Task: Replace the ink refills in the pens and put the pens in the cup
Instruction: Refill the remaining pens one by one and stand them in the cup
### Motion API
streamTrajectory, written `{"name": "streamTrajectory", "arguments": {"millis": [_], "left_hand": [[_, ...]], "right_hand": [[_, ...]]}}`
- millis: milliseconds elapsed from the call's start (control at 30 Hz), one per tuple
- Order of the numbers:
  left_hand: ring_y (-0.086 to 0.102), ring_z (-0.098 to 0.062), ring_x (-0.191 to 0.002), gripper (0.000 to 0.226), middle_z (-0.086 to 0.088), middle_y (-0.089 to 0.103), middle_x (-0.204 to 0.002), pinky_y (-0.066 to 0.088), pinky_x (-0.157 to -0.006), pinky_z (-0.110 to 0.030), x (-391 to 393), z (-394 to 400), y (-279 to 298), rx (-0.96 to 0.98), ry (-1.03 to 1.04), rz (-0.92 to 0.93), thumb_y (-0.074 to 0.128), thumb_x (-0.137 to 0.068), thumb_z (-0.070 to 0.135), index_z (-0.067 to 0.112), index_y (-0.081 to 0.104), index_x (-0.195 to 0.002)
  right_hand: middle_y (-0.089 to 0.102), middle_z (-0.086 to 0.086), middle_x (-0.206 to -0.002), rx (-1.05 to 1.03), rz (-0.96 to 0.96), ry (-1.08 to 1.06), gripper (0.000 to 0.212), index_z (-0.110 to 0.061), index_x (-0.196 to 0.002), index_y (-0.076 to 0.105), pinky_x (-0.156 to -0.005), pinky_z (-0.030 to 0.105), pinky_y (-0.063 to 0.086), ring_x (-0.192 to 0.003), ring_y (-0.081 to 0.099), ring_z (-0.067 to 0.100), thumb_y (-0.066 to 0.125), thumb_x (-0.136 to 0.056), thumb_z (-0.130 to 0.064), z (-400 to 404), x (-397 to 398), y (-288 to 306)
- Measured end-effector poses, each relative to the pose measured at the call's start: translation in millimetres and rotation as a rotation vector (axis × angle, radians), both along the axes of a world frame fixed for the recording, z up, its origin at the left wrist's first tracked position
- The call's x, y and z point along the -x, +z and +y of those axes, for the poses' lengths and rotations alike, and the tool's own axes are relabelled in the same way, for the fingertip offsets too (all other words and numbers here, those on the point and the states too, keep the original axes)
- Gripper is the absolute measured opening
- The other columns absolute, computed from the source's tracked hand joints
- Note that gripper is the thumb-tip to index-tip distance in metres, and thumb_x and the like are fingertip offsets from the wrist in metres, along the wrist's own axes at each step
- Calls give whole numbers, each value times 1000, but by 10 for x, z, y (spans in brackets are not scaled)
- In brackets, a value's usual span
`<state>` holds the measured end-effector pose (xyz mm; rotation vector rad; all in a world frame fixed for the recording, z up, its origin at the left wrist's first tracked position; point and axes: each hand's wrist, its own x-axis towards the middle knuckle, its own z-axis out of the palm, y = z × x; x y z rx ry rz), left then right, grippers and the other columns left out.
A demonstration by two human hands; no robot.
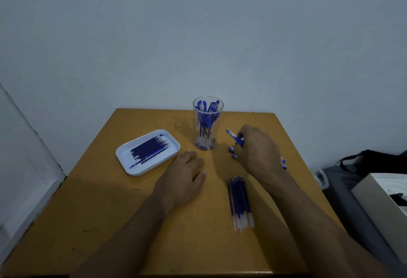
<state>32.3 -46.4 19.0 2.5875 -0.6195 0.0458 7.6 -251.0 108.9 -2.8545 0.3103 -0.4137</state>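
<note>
A clear plastic cup [208, 141] stands at the back middle of the wooden table [110, 222], with several blue pens upright in it. Right of the cup, my right hand [257, 149] grips a blue pen [233, 135] whose capped end sticks out to the left. More blue pens [283, 163] lie under and beside that hand, mostly hidden. A row of several blue refills [239, 200] lies on the table nearer to me. My left hand [184, 177] rests flat on the table, fingers relaxed, holding nothing.
A white tray [123, 152] with several dark blue refills sits at the left. The wall stands right behind the table. Off the table's right edge are a dark bag [374, 161] and a white box [378, 203].
</note>
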Motion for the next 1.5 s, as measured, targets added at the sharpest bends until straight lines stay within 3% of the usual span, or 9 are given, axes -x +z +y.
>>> {"name": "streamTrajectory", "arguments": {"millis": [100, 200, 333, 500, 600, 700, 967, 1233, 1500], "left_hand": [[35, -6, -142, 47, 9, 39, -156, 37, -117, -32, 13, 39, -13, 101, 4, -39, 49, -103, 46, 28, 51, -146], [46, -2, -131, 42, 10, 51, -145, 42, -110, -28, 58, 94, -13, 197, 11, -61, 53, -102, 43, 28, 57, -142], [61, -2, -103, 26, 13, 68, -111, 53, -91, -28, 184, 180, -32, 355, 42, -98, 58, -102, 34, 25, 71, -122], [69, -13, -67, 25, 4, 72, -78, 55, -60, -33, 391, 289, 57, 671, 4, 177, 55, -103, 39, 26, 75, -96], [69, -24, -59, 24, -4, 75, -83, 53, -50, -33, 458, 321, 98, 732, -47, 354, 65, -93, 45, 27, 74, -107], [64, -19, -54, 36, -1, 75, -89, 50, -48, -29, 478, 315, 114, 709, -50, 414, 73, -83, 47, 31, 71, -114], [63, -11, -53, 19, 9, 74, -82, 52, -51, -27, 472, 314, 95, 583, -75, 273, 69, -93, 26, 24, 75, -111], [61, 1, -54, 17, 7, 75, -77, 45, -54, -12, 469, 287, 100, 578, -65, 280, 67, -93, 32, 22, 77, -104], [63, -18, -65, 29, 3, 68, -71, 48, -59, -26, 436, 313, 59, 560, -124, 235, 59, -93, 44, 23, 77, -100]], "right_hand": [[66, 1, -116, -136, 27, 59, 47, -25, -137, 56, -67, 28, 44, -86, 55, 14, 68, -91, -22, 112, 69, 164], [65, -1, -99, -551, 64, 178, 53, -27, -146, 50, -53, 21, 40, -69, 57, 6, 64, -95, -23, 210, 194, 243], [64, 13, -77, -1177, 227, 195, 45, -23, -133, 55, -37, 26, 35, -46, 53, 15, 62, -92, -3, 329, 336, 116], [71, 21, -79, -1421, 219, 165, 27, -11, -119, 47, -46, 33, 53, -61, 66, 28, 64, -98, -8, 494, 467, -209], [72, 28, -91, -1466, 177, 154, 30, -8, -118, 49, -59, 41, 61, -74, 71, 34, 68, -95, -10, 534, 516, -353], [73, 25, -94, -1473, 173, 160, 28, -5, -114, 58, -64, 40, 61, -79, 74, 33, 72, -90, -12, 523, 549, -403], [74, 24, -95, -1483, 194, 266, 21, 1, -107, 70, -61, 29, 62, -83, 74, 28, 70, -88, -9, 383, 513, -461], [75, 21, -84, -1362, 186, 340, 16, -1, -104, 70, -66, 33, 63, -79, 75, 32, 69, -91, -8, 352, 455, -496], [75, 20, -81, -1234, 185, 412, 14, -1, -104, 66, -65, 36, 63, -74, 74, 36, 65, -95, -11, 331, 454, -482]]}}
